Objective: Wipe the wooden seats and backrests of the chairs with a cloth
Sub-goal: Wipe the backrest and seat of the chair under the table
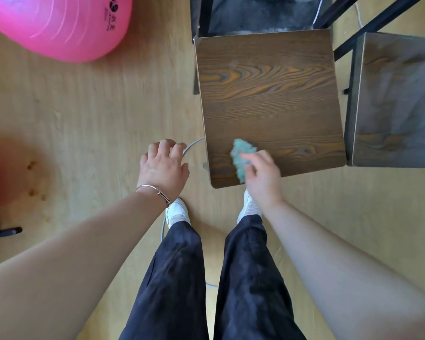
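Note:
A dark brown wooden chair seat [268, 94] stands right in front of me, seen from above. My right hand [263, 175] grips a crumpled green cloth [242, 153] and holds it on the seat's near left corner; hand and cloth are motion-blurred. My left hand [163, 168], with a silver bracelet on the wrist, hovers over the floor just left of the seat, fingers loosely curled and holding nothing. A second chair seat [398, 101] of greyer wood stands beside the first on the right.
A big pink exercise ball [59, 23] lies on the pale wood floor at the far left. Black metal legs [368, 23] cross behind the chairs. A thin grey cable [192, 144] runs along the floor by my white shoes.

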A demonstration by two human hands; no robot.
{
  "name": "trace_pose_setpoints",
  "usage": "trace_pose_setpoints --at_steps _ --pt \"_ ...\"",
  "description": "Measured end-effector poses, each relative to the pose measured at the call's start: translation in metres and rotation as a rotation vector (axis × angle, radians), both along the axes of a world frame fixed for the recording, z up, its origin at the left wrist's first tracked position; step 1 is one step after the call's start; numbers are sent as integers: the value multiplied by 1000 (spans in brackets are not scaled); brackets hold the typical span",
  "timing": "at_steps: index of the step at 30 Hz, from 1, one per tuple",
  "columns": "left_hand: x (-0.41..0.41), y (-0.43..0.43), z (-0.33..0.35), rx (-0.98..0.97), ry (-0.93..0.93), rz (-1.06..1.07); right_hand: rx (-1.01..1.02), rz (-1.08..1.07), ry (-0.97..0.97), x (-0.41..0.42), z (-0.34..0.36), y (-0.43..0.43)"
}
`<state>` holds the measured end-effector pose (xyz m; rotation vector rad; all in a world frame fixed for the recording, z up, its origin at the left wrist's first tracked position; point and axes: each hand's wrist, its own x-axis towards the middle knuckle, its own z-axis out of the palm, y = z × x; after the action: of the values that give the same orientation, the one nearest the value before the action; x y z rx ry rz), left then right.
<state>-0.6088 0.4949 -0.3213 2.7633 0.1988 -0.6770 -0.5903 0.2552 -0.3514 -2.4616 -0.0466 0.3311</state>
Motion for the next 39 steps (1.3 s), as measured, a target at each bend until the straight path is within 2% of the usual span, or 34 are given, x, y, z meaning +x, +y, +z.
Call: trace_pose_setpoints --at_steps 3,6,13,17,19,21,23,25,34,39 --pt "1 -1 -3 -12 -5 0 -192 -267 0 12 -1 -39" --pt "3 0 -6 -17 3 9 -271 -233 68 8 -12 -40" --pt "0 15 0 2 15 22 -100 121 32 -37 -17 42" --pt "2 27 11 15 8 52 -19 283 135 -52 -16 68" --pt "6 31 18 31 1 79 29 203 196 -44 -10 79" --pt "12 35 25 49 -7 111 83 21 187 -22 3 89" --pt "23 39 35 62 -33 152 122 -108 107 11 23 98" --pt "42 40 49 50 -76 199 147 -129 -21 49 48 105" --pt "184 44 147 17 -484 224 177 31 -606 229 179 126" --pt "231 42 178 48 -650 213 158 105 -823 287 221 137"
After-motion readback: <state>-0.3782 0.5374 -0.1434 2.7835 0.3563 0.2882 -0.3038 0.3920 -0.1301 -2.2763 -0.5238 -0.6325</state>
